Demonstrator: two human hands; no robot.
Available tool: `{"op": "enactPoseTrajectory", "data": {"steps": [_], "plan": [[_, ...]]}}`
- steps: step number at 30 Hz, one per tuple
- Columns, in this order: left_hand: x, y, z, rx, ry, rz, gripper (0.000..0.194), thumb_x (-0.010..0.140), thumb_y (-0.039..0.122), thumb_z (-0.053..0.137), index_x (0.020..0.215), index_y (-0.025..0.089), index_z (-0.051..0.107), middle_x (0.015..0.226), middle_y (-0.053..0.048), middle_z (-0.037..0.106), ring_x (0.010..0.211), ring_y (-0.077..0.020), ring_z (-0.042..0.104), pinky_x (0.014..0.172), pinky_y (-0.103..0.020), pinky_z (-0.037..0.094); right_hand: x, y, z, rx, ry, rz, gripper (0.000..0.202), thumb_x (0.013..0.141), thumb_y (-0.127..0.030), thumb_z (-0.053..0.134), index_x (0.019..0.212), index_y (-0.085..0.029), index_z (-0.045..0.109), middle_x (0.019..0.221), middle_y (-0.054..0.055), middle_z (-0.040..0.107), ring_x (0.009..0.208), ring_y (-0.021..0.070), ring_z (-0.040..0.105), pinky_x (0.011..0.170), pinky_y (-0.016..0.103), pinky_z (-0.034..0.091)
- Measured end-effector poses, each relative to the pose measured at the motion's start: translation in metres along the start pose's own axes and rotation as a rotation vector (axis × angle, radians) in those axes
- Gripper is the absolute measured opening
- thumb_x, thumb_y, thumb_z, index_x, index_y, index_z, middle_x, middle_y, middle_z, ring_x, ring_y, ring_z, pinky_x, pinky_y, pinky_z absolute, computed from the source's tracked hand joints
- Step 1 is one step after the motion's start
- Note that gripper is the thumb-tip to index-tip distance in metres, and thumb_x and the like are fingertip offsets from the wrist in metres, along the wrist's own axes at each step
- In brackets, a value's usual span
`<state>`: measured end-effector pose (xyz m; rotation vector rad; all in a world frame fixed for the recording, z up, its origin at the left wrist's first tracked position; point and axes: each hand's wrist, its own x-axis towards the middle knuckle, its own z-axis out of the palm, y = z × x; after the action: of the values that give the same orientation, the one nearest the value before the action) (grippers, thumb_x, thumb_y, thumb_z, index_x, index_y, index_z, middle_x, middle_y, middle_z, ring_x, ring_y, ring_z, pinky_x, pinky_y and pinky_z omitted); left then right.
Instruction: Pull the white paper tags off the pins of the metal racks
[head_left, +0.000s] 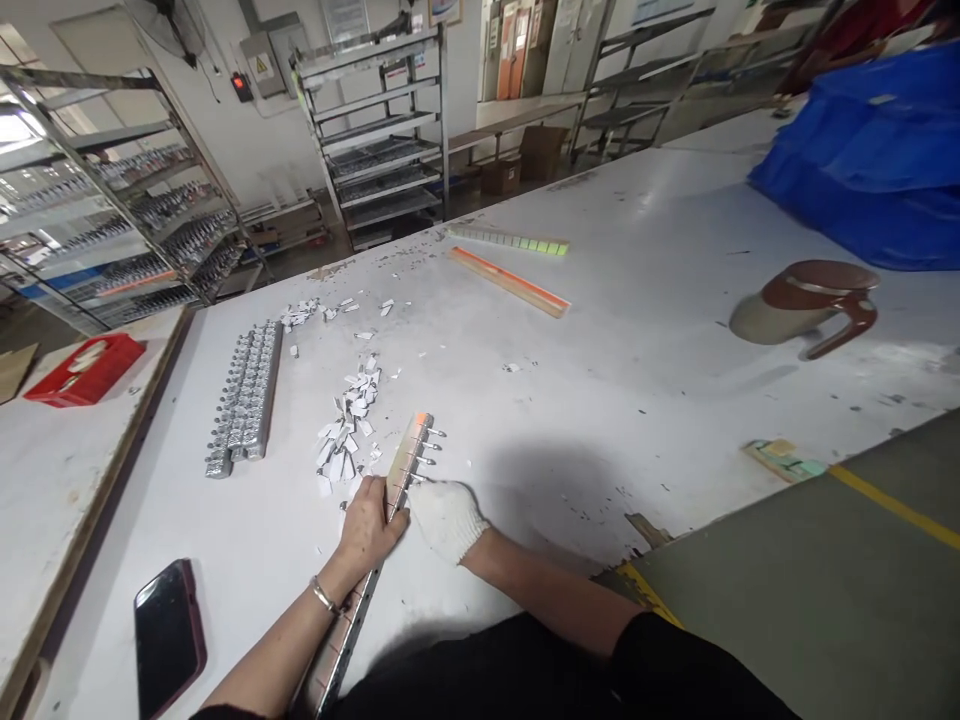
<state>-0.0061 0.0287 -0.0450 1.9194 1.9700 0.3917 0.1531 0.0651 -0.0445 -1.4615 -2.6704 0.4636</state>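
A long narrow strip (405,455) with an orange end lies slantwise on the white table, running down towards my body. My bare left hand (367,528) wraps over the strip near its middle, thumb on the right side. On my right hand (448,518) is a white knit glove; its fingers are curled at the strip's right edge, hiding whatever they pinch. Several small metal pegs (433,447) stick out of that edge just beyond the glove. Left of the strip lies a scatter of white paper scraps (349,425).
Rows of small silvery metal parts (251,390) stand at the left, with a phone (169,640) nearer me. Two strips, one orange (510,281) and one yellow-green (525,242), lie farther back. A brown-rimmed mug (787,305) and blue plastic sheeting (862,160) are at the right.
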Motion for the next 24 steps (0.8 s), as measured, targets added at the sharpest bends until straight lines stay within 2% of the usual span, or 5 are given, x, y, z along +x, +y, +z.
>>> {"op": "enactPoseTrajectory", "data": {"steps": [8,11,16,21,24], "plan": [[0.002,0.001,-0.004,-0.028,-0.005,0.000,0.030,0.086,0.042,0.061,0.105,0.018,0.058,0.102,-0.008,0.060,0.093,-0.0253,0.062,0.084,-0.039,0.052,-0.008,0.016,0.013,0.062,-0.027,0.031,0.033,0.097,-0.044,0.063,0.113,-0.016,0.068,0.111,0.008,0.069,0.096,0.0198,0.067,0.088,0.040,0.057],[0.014,-0.011,-0.024,-0.061,0.016,-0.032,0.041,0.093,0.054,0.053,0.107,0.017,0.061,0.097,-0.009,0.066,0.088,-0.0244,0.065,0.078,-0.036,0.052,-0.044,0.038,0.022,0.082,-0.023,0.073,0.026,0.097,-0.039,0.061,0.108,-0.019,0.071,0.105,0.007,0.072,0.093,0.0198,0.068,0.085,0.036,0.055],[0.044,-0.033,-0.048,0.337,0.048,-0.280,0.027,0.099,0.039,0.046,0.102,0.016,0.060,0.098,-0.013,0.073,0.087,-0.0250,0.070,0.072,-0.032,0.047,-0.091,0.068,0.051,0.251,-0.003,0.163,0.025,0.092,-0.022,0.055,0.099,-0.029,0.078,0.081,0.006,0.076,0.078,0.0201,0.068,0.071,0.026,0.051],[0.046,-0.041,-0.055,0.404,-0.032,-0.272,0.024,0.096,0.026,0.043,0.090,0.015,0.063,0.087,-0.019,0.076,0.083,-0.0305,0.073,0.068,-0.034,0.048,-0.065,0.054,0.038,0.488,0.186,0.034,0.034,0.093,-0.026,0.045,0.114,-0.025,0.072,0.095,0.007,0.077,0.084,0.0217,0.069,0.078,0.030,0.052],[0.063,-0.043,-0.052,0.387,-0.045,-0.312,0.027,0.096,0.026,0.044,0.076,0.022,0.063,0.067,-0.008,0.072,0.076,-0.0292,0.073,0.067,-0.034,0.051,-0.027,0.045,0.022,0.402,0.294,0.069,0.024,0.086,-0.033,0.054,0.102,-0.026,0.071,0.096,0.005,0.077,0.085,0.0243,0.070,0.077,0.033,0.052]]}}
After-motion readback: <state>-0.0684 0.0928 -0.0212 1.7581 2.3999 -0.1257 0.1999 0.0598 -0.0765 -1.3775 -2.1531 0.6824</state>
